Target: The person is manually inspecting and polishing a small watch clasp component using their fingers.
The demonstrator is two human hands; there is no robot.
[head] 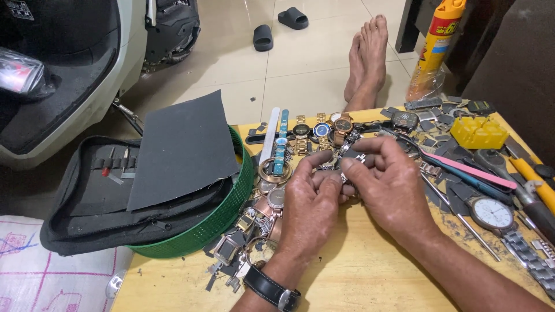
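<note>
Both hands' grip pinches watch between fingertips.

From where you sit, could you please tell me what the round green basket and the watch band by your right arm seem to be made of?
Round green basket: apparently moulded plastic, matte, with a perforated grid wall. Silver linked watch band: likely polished metal; its links glint.

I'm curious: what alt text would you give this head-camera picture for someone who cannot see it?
Two bare hands, the left hand and right hand, meet over a wooden table, pinching a small metal watch part between their fingertips. Wristwatches, loose parts and hand tools surround them, with a green basket holding a black tool case at the left.
</note>
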